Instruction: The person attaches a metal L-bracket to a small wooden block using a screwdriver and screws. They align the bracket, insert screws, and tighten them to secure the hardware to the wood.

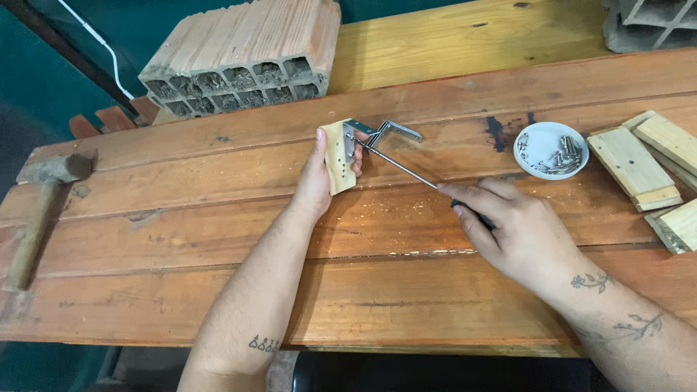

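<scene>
The left hand (317, 176) is closed around a small wooden block (337, 157), holding it upright on edge on the table (218, 218), thumb up along the near side and fingers wrapped around the far side. The block's pale face shows a row of small dark holes. A bent metal bracket (383, 133) sits against the block's right side and sticks out to the right, away from the hand.

The right hand (519, 232) is clamped on the dark handle of a screwdriver (406, 170), of which only a sliver shows between the fingers. The thin metal shaft runs up and to the left from the hand, and its tip meets the bracket where it lies against the block (whether the tip sits in a screw head is too small to tell).

The table is made of broad reddish-brown planks, with pale sawdust scattered near the block and along the seams. Toward the right, a small white dish (549, 149) holds a pile of silvery screws and metal bits. Just right of the dish lie several pale wooden pieces (635, 168), some stacked or overlapping at the table's right edge. At the far left a hammer (40, 210) with a wooden handle lies on the table, well apart from both hands. A hollow clay brick (243, 54) rests at the back, behind the left hand, and the corner of a grey block (650, 23) shows at the top right.
</scene>
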